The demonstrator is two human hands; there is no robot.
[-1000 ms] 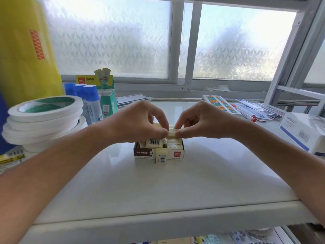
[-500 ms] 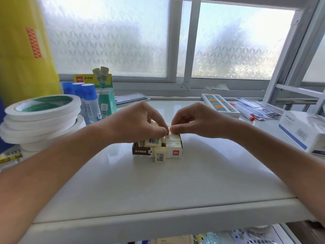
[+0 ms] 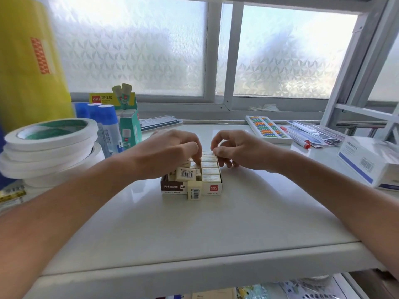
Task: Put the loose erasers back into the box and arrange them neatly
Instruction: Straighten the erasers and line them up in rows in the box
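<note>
Box (image 3: 191, 187) on counter (image 3: 194, 229), mostly filled. Right column of erasers (image 3: 209, 171) lies flat and tidy, just near-side of the right hand (image 3: 239, 151), whose grip pinches the far eraser. Left hand (image 3: 168, 154), fingers curled down into the left column; grasp unclear. Left: one barcode eraser (image 3: 185, 174) askew on top, another (image 3: 194, 190) standing outside the front wall.

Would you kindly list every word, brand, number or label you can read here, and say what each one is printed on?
"deli": red logo on the eraser box front.
"deli 固体胶": yellow header card of the glue stick display box.
Brown panel of the eraser box: white Chinese characters, too blurred to read surely.
Barcodes on the standing eraser and the tilted eraser: digits too small.
White carton: print and barcode too small.
</note>
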